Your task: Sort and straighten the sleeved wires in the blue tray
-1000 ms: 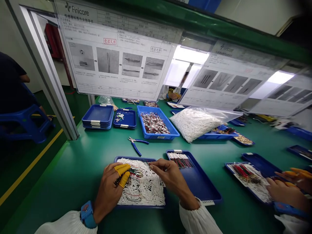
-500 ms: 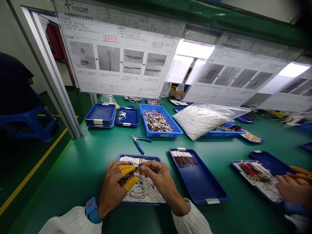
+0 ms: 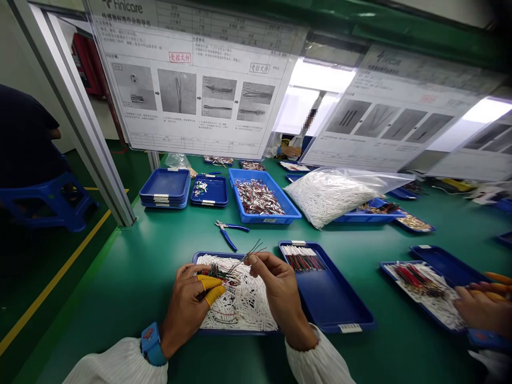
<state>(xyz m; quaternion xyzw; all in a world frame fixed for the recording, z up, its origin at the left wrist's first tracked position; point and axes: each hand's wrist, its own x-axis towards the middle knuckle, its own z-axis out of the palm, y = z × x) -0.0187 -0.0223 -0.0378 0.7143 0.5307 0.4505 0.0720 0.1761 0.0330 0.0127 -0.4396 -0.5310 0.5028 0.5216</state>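
My left hand [image 3: 190,304], with yellow finger cots on two fingers, is closed around a bundle of thin dark wires [image 3: 217,271]. Part of that bundle is hidden by the fingers. To its right, my right hand [image 3: 280,288] pinches a few thin wires [image 3: 254,248] between thumb and forefinger, their ends fanning up and left. Both hands are over a blue tray [image 3: 228,333] filled with short white sleeves [image 3: 252,304], among which some loose wires lie.
A long blue tray [image 3: 336,298] on the right holds a row of red and black wires with white ends [image 3: 302,258]. Blue-handled cutters [image 3: 230,232] lie behind. Farther back are a blue bin [image 3: 272,218] of parts and a bag of white sleeves [image 3: 332,197]. A co-worker's hand [image 3: 480,306] is at right.
My right hand has moved right and slightly up, away from my left hand, drawing a few wires with it. My left hand has stayed nearly in place, its yellow-tipped fingers closer together.
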